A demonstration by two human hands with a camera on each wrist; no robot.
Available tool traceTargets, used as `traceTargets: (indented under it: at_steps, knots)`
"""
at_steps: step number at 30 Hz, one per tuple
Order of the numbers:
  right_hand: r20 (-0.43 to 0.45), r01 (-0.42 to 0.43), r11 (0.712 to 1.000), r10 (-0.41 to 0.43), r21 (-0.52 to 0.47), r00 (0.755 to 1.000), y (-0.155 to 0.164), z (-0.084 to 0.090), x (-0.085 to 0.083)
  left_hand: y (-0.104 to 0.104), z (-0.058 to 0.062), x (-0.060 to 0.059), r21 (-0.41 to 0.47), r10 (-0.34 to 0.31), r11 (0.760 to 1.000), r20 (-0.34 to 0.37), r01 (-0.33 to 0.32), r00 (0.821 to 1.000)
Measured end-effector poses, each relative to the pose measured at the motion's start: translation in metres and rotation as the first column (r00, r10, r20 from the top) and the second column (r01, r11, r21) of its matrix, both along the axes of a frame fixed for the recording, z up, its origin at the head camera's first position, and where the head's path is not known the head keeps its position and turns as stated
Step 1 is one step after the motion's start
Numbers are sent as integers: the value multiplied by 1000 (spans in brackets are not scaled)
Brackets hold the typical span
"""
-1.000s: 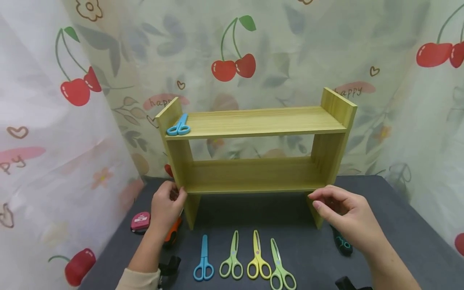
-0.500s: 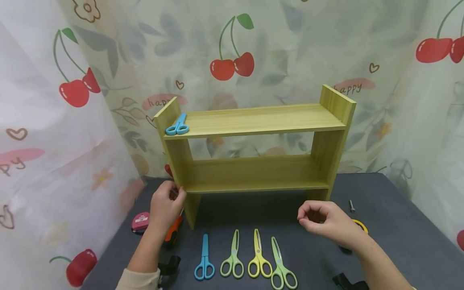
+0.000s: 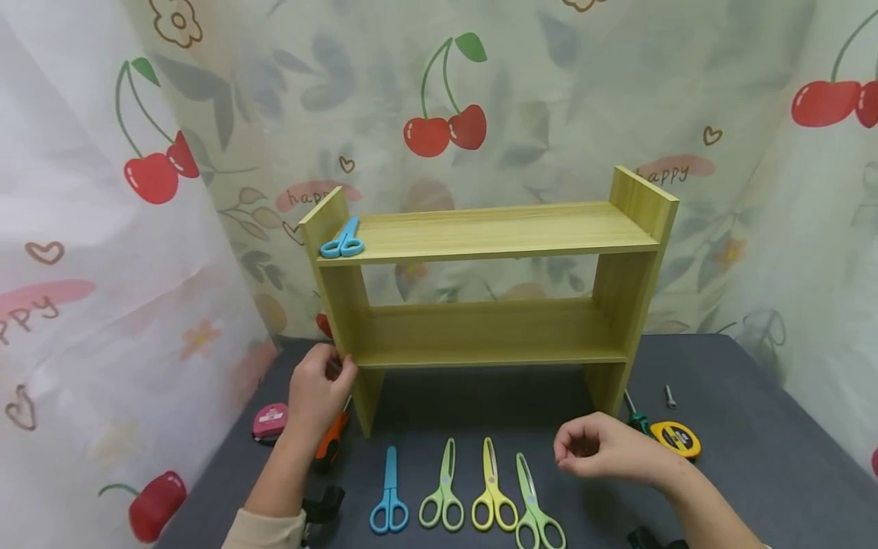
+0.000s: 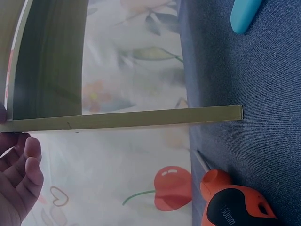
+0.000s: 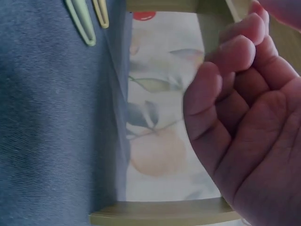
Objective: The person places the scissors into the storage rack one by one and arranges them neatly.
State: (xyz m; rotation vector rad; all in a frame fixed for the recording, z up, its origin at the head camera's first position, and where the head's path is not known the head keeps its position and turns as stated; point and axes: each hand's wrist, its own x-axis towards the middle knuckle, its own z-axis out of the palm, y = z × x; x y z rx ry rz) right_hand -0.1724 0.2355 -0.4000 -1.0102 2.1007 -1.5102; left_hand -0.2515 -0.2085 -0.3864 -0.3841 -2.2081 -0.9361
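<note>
1. A two-tier wooden shelf [image 3: 490,290] stands upright in the middle of the head view, on a dark grey desk [image 3: 754,465], with cherry-print curtains behind and to both sides.
2. The left hand [image 3: 317,396] sits at centre left of the head view; its grip is curled round the front edge of the shelf's left side panel, just at the level of the lower board. In the left wrist view the fingers [image 4: 21,174] lie at the lower left, against the thin edge of that panel.
3. The right hand [image 3: 607,451] hovers at lower right of centre, above the desk and in front of the shelf's right leg. Its grip is curled closed and holds nothing; the right wrist view shows the fingertips [image 5: 235,54] folded toward the palm.
4. A blue pair of scissors [image 3: 341,239] lies on the top board at its left end.
5. Four more scissors lie in a row along the bottom of the head view: blue [image 3: 389,503], green [image 3: 443,499], yellow [image 3: 491,499] and a second green pair [image 3: 535,507], this last nearest the right hand.
6. An orange-handled tool [image 3: 331,442] and a pink tape measure [image 3: 270,421] lie by the left wrist.
7. A yellow tape measure [image 3: 675,438], a green-handled screwdriver [image 3: 636,415] and a small screw [image 3: 669,396] lie at right, beside the shelf's right leg.
</note>
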Motion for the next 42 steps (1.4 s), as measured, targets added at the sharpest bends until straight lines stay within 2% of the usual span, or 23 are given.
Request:
traceTargets:
  at_steps: [7,16,27,32,34,39,42]
  knots:
    - [125,-66,997,60,49,990,-7,-15,-5,-2,0,1,-5,3,1000,-15,-3,1000]
    - [269,-108,975,53,195,962,-14,-30,-5,-1,0,1,-11,10,1000,4,-10,1000]
    - [336,-78,963,-14,259,942,-26,-48,-2,-1,0,2,-18,9,1000,17,-9,1000]
    - [263,-27,939,-69,343,962,-28,-60,-6,0,0,2,-17,4,1000,7,-4,1000]
    - [205,-1,915,-89,403,975,-28,-66,-9,0,0,1,-22,6,1000,2,-6,1000]
    - [105,100,873,-169,477,980,-33,-63,-5,1,1,-1,-38,16,999,-15,-16,1000]
    - [71,150,868,-207,473,976,-38,-53,3,1,1,-1,-38,15,999,-16,-16,1000]
